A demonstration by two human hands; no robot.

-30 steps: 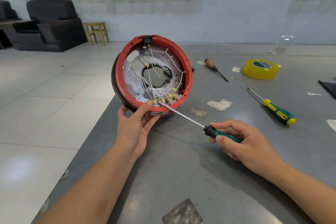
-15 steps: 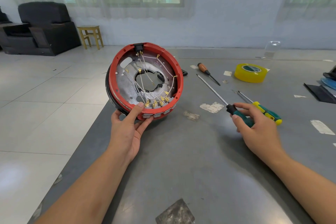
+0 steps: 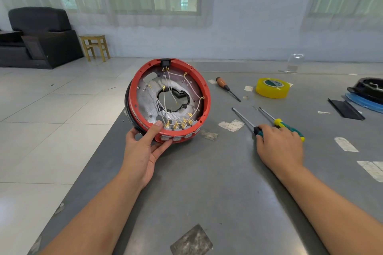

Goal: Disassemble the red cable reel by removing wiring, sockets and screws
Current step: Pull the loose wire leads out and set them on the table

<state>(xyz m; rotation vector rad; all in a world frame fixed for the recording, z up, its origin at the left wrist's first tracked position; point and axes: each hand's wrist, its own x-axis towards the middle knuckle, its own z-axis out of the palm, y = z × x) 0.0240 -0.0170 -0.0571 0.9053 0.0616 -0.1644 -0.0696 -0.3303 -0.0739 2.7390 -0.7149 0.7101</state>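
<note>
The red cable reel (image 3: 207, 97) stands tilted on its rim at the table's left edge, its open side facing me. Inside are a grey metal plate (image 3: 145, 99), thin white wires (image 3: 164, 99) and a row of brass terminals (image 3: 180, 123) along the bottom. My left hand (image 3: 143, 149) grips the lower rim, thumb on the inside by the terminals. My right hand (image 3: 279, 147) lies low over the green handle of a long screwdriver (image 3: 243, 118), fingers curled around it; its shaft rests on the grey table (image 3: 207, 192).
A yellow-green screwdriver (image 3: 278, 122) lies just beyond my right hand. Farther back are a wooden-handled screwdriver (image 3: 221, 83) and a yellow tape roll (image 3: 271, 88). A black part on something blue (image 3: 366, 91) sits far right. The table's left edge drops to tiled floor.
My right hand pulled the screwdriver tip out of the reel, swung it right and lowered it onto the table beside the yellow-green screwdriver. My left hand kept its hold on the reel.
</note>
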